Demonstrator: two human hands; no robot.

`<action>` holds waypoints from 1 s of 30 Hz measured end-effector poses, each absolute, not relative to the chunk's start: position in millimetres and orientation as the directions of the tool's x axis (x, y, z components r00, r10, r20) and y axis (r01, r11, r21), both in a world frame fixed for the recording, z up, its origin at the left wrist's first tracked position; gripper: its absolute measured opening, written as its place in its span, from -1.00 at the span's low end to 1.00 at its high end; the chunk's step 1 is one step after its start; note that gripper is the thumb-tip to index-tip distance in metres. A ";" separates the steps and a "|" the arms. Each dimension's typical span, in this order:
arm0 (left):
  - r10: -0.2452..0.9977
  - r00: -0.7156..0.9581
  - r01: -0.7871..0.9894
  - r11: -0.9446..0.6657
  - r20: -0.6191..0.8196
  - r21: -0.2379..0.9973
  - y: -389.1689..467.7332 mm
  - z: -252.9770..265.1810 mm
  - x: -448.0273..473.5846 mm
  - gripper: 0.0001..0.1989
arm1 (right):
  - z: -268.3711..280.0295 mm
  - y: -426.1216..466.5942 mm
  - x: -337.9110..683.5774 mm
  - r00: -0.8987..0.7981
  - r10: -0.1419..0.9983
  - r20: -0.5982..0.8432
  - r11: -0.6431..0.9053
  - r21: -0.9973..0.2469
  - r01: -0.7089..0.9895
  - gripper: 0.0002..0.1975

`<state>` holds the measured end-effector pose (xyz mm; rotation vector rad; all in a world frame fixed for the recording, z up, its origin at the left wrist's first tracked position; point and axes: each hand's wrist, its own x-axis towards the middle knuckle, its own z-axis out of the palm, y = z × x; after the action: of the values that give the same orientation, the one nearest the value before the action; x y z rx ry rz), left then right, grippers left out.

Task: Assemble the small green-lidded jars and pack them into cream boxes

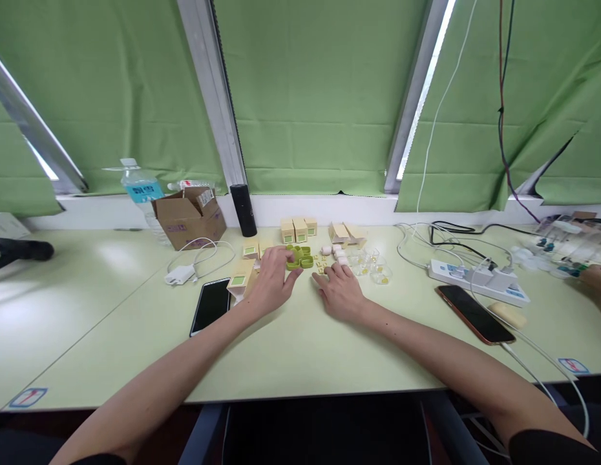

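My left hand (272, 276) is at the left side of a green flower-shaped tray (306, 261), its thumb and fingers apart and curved around the tray's near left edge. Whether it grips the tray is not plain. My right hand (343, 294) lies low over the table, fingers spread, with the tips beside small yellow pieces (322, 263). White-pink rounded pieces (337, 252) sit just beyond those fingers. To their right are clear plastic domed pieces (380, 274), some with yellow bits. Part of the tray is hidden behind my left fingers.
Small cream boxes (293, 231) stand behind the tray; an opened box (242, 279) and a phone (210, 306) lie left. A cardboard box (190, 218) and black cylinder (243, 210) stand behind. Rightward are a power strip (506, 294), another phone (475, 314) and another person's hand (597, 279).
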<state>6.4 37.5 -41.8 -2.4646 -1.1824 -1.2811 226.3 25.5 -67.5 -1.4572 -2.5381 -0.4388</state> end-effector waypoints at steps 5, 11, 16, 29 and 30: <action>0.639 0.092 0.430 -0.717 0.764 0.548 36.2 -26.3 16.8 -0.88 | -64.5 43.6 212.8 -0.478 0.846 0.234 0.439 0.200 0.876 -0.72; 0.748 0.096 0.232 -0.658 0.656 0.716 24.2 -27.0 25.0 -0.85 | -66.8 52.1 207.4 -0.478 0.843 0.246 0.438 0.200 0.876 -0.81; 0.763 0.212 0.213 -0.646 0.610 0.733 20.5 -54.6 24.0 -0.68 | -66.6 35.5 222.9 -0.509 0.785 0.353 0.480 0.173 0.860 -0.82; 0.894 0.252 0.086 -0.403 0.372 0.911 14.8 -74.3 32.2 -0.52 | -61.9 16.0 244.7 -0.293 0.536 0.792 0.783 -0.337 0.523 -0.92; 0.891 0.247 0.087 -0.413 0.382 0.907 14.6 -74.5 32.4 -0.52 | -60.9 14.6 243.4 -0.288 0.512 0.810 0.804 -0.333 0.493 -0.90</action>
<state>32.4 14.6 -74.5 -2.9475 -1.5663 -2.1588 243.4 14.6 -60.9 -0.7543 -1.9337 0.0223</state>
